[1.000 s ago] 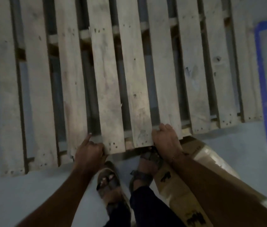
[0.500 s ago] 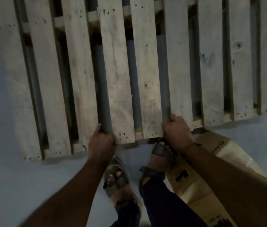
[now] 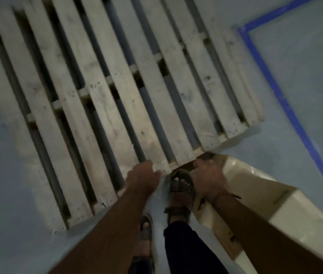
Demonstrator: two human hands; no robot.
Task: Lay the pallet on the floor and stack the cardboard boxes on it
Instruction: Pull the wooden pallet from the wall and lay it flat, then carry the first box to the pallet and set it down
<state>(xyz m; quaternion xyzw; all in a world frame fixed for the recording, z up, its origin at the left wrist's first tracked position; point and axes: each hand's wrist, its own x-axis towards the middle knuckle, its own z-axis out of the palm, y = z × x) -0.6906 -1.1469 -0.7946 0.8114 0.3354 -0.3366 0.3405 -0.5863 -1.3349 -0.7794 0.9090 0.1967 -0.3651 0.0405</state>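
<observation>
Head view: pallet (image 3: 117,99) held by its near edge, low over floor (image 3: 295,135); left hand (image 3: 143,177) and right hand (image 3: 209,175) curled on it. Sandalled toes (image 3: 180,181) risk being crushed if dropped.

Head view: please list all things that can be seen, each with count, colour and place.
pallet: one, pale wood, slatted, across the left and centre, near edge at the hands
cardboard box: one, tan, lower right, beside the pallet's near corner
tape line: one, blue, on the floor at the right
floor: grey-blue
sandals: two, dark, on the feet, bottom centre
left hand: on the pallet's near edge
right hand: at the pallet's near edge; grip blurred
</observation>
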